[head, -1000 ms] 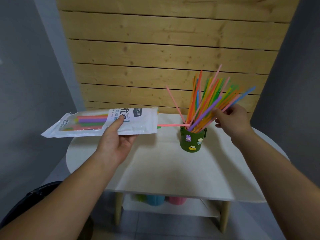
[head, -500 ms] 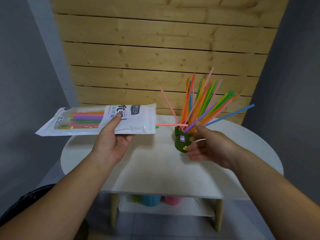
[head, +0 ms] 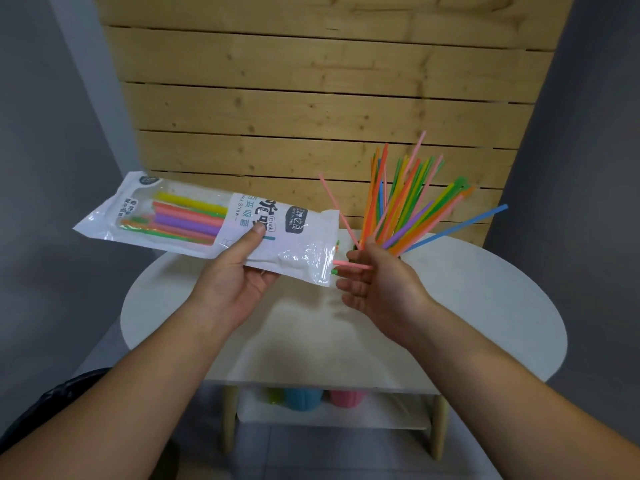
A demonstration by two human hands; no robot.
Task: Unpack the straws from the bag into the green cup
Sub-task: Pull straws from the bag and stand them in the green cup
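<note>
My left hand [head: 239, 282] grips a white plastic straw bag [head: 194, 220] from below, thumb on top, above the table's left side. Thick coloured straws show through its clear window. A pink straw [head: 353, 265] and a green tip stick out of the bag's open right end. My right hand [head: 377, 282] is at that end, palm up, with thumb and fingers round the pink straw. Behind it a fan of several thin coloured straws [head: 398, 209] stands up. The green cup holding them is hidden by my right hand.
The round white table [head: 485, 306] stands against a wooden slat wall [head: 311, 109]. On its lower shelf [head: 381, 417] sit a blue cup [head: 304, 398], a pink cup [head: 346, 396] and a green one. A blue straw leans far out to the right.
My right hand left the straws in the cup and moved left and down to the bag's open end, onto the pink straw. The bag tilted, its open end lower.
</note>
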